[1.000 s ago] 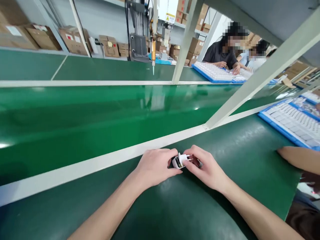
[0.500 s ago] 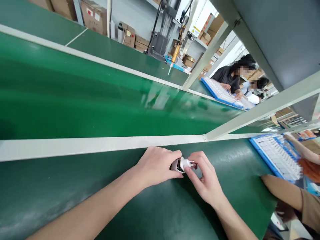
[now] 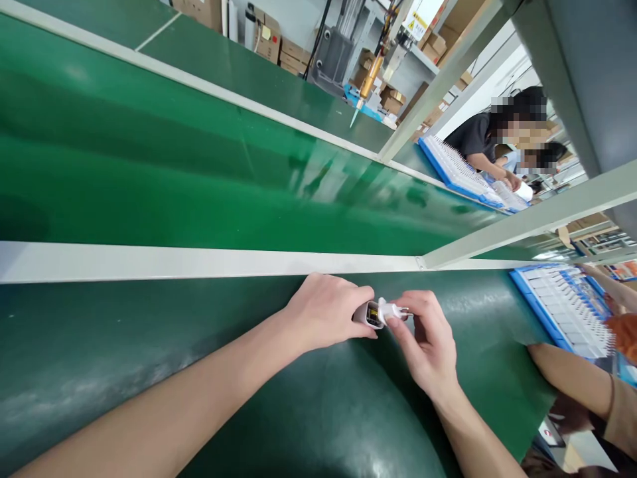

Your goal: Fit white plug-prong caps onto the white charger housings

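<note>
Presently, a little below the centre of the frame, the left hand (image 3: 326, 312) is wrapped around a smooth whitish case (image 3: 365, 315) with a hollow end. Close beside this end, the right hand (image 3: 428, 338) pinches a white plug (image 3: 389, 311) with thin pins; whether they touch, I cannot tell. Beneath lies a glossy, dark-green tabletop (image 3: 308, 411).

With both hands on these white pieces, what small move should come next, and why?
Probably have the right hand line the pronged plug piece up squarely with the housing. The left hand holds the housing, its open end facing the plug piece, and the inside shows beside it, so it looks unseated; whether they touch, I can't tell.
</note>
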`<state>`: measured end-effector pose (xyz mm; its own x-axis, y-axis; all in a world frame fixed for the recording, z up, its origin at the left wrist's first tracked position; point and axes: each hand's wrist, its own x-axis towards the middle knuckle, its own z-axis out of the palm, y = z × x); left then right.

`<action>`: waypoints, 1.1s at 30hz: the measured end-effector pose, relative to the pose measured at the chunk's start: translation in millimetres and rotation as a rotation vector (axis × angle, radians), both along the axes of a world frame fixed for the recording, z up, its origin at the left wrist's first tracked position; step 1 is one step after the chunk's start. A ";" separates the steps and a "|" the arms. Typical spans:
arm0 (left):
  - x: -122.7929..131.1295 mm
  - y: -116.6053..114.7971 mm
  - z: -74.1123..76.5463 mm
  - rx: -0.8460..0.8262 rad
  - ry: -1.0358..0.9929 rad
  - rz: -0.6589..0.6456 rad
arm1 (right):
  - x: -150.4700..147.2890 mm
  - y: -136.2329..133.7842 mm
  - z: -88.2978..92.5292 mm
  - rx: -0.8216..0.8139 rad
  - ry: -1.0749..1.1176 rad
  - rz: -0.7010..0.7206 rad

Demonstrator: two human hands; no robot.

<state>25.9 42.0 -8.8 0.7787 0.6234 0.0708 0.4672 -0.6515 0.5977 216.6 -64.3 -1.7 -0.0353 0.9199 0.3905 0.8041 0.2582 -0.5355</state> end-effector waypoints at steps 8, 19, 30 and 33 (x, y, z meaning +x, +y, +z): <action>0.4 0.1 0.1 0.009 0.011 -0.007 | 0.8 3.5 -2.3 -0.078 0.040 0.043; -0.5 -0.9 -1.3 0.013 -0.010 -0.014 | -3.5 -0.6 2.8 -0.076 -0.018 -0.005; 0.7 -0.5 -3.1 0.030 -0.016 -0.009 | -10.8 3.0 7.8 -0.145 0.023 -0.017; 0.5 -0.5 -3.1 0.042 -0.023 -0.010 | -14.8 4.1 10.0 -0.156 0.015 -0.011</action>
<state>26.5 41.5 -11.9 0.7827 0.6118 0.1144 0.4473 -0.6808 0.5801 201.8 -60.2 8.3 -0.0204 0.9698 0.2429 0.7977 0.1623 -0.5808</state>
